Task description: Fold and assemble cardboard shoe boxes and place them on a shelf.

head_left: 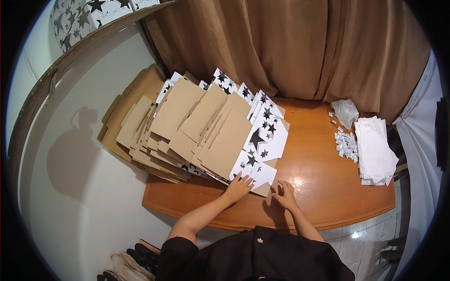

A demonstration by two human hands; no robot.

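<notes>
A pile of flattened cardboard boxes (228, 140) leans across the left half of the table, mostly plain brown sides up. At its right edge lies a white flattened box with black stars (256, 137), over other sheets. My left hand (239, 188) rests on the near end of this starred piece with its fingers spread. Just right of the pile's near corner, my right hand (285, 195) hovers low over the table, thumb and fingers apart and slightly bent. Nothing shows between them. The lower layers of the pile are hidden.
The brown wooden table (313, 154) has a curved front edge. On its right side are a stack of white paper sheets (374, 150), a heap of small whitish pieces (346, 145) and a clear plastic bag (345, 113). A brown curtain (290, 51) hangs behind; shoes (126, 264) stand lower left.
</notes>
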